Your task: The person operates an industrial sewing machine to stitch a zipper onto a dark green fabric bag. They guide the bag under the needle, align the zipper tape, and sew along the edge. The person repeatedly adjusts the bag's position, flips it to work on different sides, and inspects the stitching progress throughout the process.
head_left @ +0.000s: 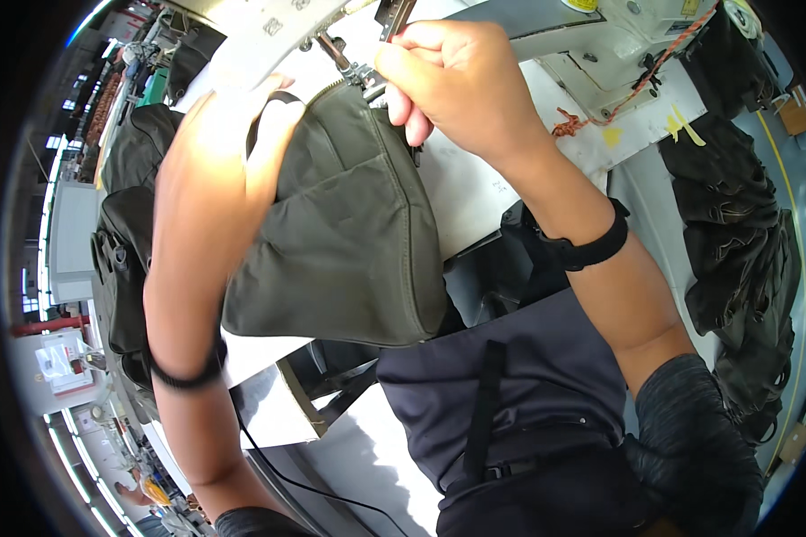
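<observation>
While apparently pinching, fingers [403, 85] curled.

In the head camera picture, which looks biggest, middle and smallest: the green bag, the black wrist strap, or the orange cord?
1. green bag
2. orange cord
3. black wrist strap, though nearness to the camera makes the last two unsure.

Matt olive cloth bag [349, 233], metal zip [327, 89]

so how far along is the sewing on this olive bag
The olive bag already looks assembled, with panels joined and a zipper along its top. In hand: the right hand pinches the top edge at the presser foot, and the left hand steadies the bag. How much seam is left cannot be told.
</observation>
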The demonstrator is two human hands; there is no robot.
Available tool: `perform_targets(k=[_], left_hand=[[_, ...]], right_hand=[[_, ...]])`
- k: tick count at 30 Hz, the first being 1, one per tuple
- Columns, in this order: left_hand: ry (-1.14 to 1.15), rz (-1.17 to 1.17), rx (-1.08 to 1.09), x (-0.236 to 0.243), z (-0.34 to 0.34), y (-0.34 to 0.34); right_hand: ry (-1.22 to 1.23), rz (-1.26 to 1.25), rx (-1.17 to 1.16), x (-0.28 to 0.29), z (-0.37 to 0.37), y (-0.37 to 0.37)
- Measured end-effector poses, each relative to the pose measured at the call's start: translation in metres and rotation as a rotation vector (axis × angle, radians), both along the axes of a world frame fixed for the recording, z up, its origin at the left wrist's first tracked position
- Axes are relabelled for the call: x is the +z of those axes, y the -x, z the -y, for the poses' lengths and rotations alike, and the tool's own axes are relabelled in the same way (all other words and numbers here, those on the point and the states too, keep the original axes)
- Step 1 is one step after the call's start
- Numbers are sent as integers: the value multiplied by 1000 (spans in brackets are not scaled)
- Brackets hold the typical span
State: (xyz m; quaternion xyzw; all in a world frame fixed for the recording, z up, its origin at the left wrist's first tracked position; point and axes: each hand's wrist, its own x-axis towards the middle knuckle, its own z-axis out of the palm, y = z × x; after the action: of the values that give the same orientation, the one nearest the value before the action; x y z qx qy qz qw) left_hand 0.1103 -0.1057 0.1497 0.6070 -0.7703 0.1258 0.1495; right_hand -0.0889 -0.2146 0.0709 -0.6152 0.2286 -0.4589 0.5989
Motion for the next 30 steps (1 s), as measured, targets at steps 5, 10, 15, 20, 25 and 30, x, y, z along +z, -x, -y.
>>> perform_targets(k=[5, 10, 15, 20, 25, 30], left_hand=[[-646, -841, 166, -27, 43, -41], [-712, -1307, 18, -56, 50, -41], [-741, -1616, 29, -70, 47, -48], [-813, -1678, -45, -80, 55, -58], [-818, -1536, -59, -80, 54, -62], [-769, -1417, -14, -72, 51, -46]], right_hand=[[-11, -8, 15, -1, -1, -4], [-17, -16, -25, -4, -4, 3], [58, 165, -314, -54, -25, 12], [-405, 258, 119, -62, -27, 15], [-508, 184, 335, -37, -21, 23], [-253, 57, 204, -18, -32, 18]])
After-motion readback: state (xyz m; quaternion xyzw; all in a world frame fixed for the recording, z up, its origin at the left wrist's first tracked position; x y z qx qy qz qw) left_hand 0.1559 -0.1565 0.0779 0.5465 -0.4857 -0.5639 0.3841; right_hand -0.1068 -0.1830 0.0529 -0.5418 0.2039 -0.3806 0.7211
